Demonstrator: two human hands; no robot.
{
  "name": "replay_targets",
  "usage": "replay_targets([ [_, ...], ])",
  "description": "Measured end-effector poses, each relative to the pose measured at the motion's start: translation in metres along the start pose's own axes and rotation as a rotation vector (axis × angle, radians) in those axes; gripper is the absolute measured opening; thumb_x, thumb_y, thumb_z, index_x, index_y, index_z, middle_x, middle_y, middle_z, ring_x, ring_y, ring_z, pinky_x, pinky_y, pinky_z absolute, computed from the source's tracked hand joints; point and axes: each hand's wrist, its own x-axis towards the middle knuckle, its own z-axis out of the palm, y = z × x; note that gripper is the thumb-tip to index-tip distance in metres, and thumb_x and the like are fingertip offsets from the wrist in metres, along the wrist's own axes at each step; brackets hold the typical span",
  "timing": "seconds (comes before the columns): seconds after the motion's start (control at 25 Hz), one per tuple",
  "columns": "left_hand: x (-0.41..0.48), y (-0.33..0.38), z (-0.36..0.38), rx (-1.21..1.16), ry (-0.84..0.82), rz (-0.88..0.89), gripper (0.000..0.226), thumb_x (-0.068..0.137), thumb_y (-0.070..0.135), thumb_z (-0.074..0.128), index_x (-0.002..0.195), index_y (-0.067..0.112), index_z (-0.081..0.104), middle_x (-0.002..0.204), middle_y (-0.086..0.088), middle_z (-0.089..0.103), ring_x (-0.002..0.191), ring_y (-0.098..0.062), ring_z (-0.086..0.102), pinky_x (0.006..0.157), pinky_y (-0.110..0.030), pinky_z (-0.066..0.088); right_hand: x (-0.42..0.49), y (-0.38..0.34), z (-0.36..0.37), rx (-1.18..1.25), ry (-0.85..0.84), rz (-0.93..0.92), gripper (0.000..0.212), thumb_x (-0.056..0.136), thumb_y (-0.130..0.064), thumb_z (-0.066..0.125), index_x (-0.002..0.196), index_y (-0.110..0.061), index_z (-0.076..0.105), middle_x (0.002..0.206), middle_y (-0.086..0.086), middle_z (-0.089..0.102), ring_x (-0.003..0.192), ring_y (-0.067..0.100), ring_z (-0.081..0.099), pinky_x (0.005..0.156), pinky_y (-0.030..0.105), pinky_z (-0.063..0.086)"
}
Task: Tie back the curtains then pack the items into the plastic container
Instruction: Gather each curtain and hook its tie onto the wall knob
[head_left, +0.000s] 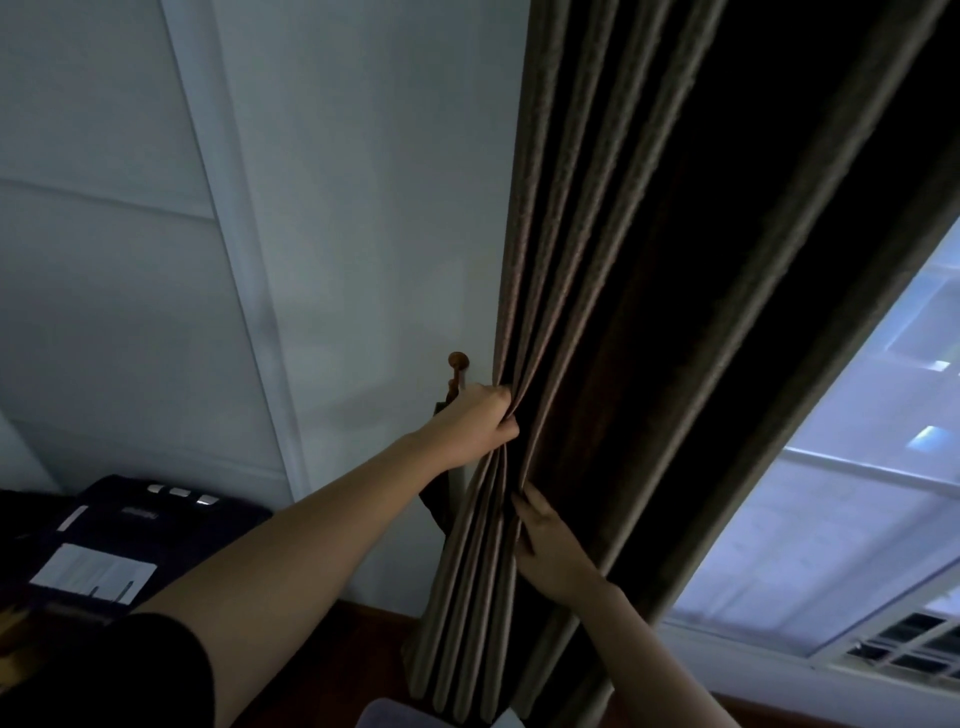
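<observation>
Gathering the curtain (571, 312) against the wall, the left hand (480, 415) is pinching its folds with curled fingers, just beside the wooden knob (458, 359). The right hand (545, 545) is lying lower on the folds (fingertips hidden, grip unclear). Next, I think, a tie must go round the bunch.

The left hand (483, 415) gripped the curtain (597, 312) by its gathered folds. Just up-left of that grip stood the wall knob (458, 359). Below it the right hand (545, 545) touched the folds, and the window (857, 467) lay well right.
</observation>
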Motion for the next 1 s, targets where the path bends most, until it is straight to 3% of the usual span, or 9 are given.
replay_targets([
  [0.12,0.001,0.006,0.002,-0.022,-0.011,0.008,0.022,0.091,0.009,0.050,0.069,0.008,0.044,0.063,-0.007,0.051,0.050,-0.016,0.048,0.049,-0.021,0.034,0.002,-0.003,-0.003,0.008,0.017,-0.026,0.060,0.090,-0.006,0.046,0.147,-0.012,0.026,0.157,-0.001,0.011,0.144,0.016,0.018,0.100,-0.004,0.003],
  [0.2,0.001,0.011,0.004,-0.029,-0.022,0.024,0.019,0.090,0.014,0.052,0.074,0.004,0.049,0.063,-0.007,0.054,0.049,-0.016,0.051,0.048,-0.028,0.040,0.000,-0.007,0.001,0.048,0.039,-0.069,0.062,0.086,-0.002,0.047,0.145,-0.012,0.031,0.156,-0.002,0.016,0.141,0.015,0.025,0.099,-0.005,0.010],
  [0.4,0.003,0.022,0.008,0.020,-0.014,0.044,0.024,0.088,0.027,0.056,0.072,0.011,0.047,0.062,0.000,0.051,0.050,-0.013,0.052,0.049,-0.028,0.044,-0.007,-0.015,-0.004,-0.034,-0.020,-0.093,0.064,0.081,-0.014,0.052,0.143,-0.016,0.036,0.156,0.000,0.019,0.141,0.021,0.026,0.114,0.027,0.026],
  [0.52,0.004,0.017,0.007,0.000,0.014,-0.004,0.019,0.089,0.014,0.053,0.072,0.006,0.048,0.063,-0.001,0.048,0.050,-0.013,0.047,0.050,-0.025,0.037,-0.025,-0.019,-0.023,-0.189,0.607,0.025,0.043,0.075,-0.019,0.063,0.117,-0.025,0.064,0.149,0.009,0.034,0.138,0.028,0.030,0.113,0.051,0.026],
  [0.6,0.001,0.013,0.006,-0.002,0.022,-0.014,0.019,0.088,0.012,0.053,0.071,0.005,0.047,0.065,-0.006,0.049,0.051,-0.016,0.047,0.050,-0.026,0.037,-0.032,-0.025,-0.047,-0.014,0.981,0.190,0.047,0.073,-0.017,0.065,0.119,-0.025,0.063,0.151,0.014,0.018,0.138,0.034,0.021,0.114,0.048,0.022],
  [0.64,0.000,0.012,0.005,-0.001,0.027,-0.012,0.021,0.088,0.011,0.053,0.069,0.007,0.045,0.064,-0.006,0.048,0.051,-0.016,0.046,0.050,-0.026,0.036,-0.029,-0.024,-0.062,0.054,0.997,0.256,0.053,0.074,-0.016,0.065,0.126,-0.026,0.058,0.153,0.016,0.007,0.140,0.035,0.013,0.115,0.043,0.018],
  [0.72,-0.002,0.013,0.005,0.007,0.032,-0.010,0.029,0.088,0.011,0.053,0.063,0.011,0.038,0.061,-0.003,0.044,0.050,-0.015,0.043,0.049,-0.025,0.034,-0.013,-0.014,-0.091,0.085,0.867,0.300,0.063,0.076,-0.019,0.066,0.136,-0.022,0.048,0.154,0.022,0.001,0.141,0.039,0.011,0.114,0.037,0.016],
  [0.8,-0.002,0.014,0.005,0.026,0.039,-0.012,0.033,0.088,0.012,0.053,0.061,0.014,0.034,0.061,-0.003,0.043,0.050,-0.015,0.042,0.051,-0.028,0.034,0.001,-0.001,-0.108,0.056,0.711,0.239,0.065,0.078,-0.019,0.064,0.139,-0.011,0.044,0.151,0.025,0.019,0.138,0.041,0.026,0.110,0.028,0.021],
  [1.0,-0.002,0.022,0.011,0.003,0.039,-0.004,0.034,0.089,0.009,0.051,0.061,0.018,0.034,0.058,0.001,0.043,0.048,-0.011,0.042,0.050,-0.024,0.034,-0.005,0.013,-0.052,0.062,0.233,0.074,0.065,0.079,-0.013,0.051,0.142,-0.005,0.035,0.150,0.019,0.029,0.139,0.030,0.032,0.105,0.009,0.014],
])
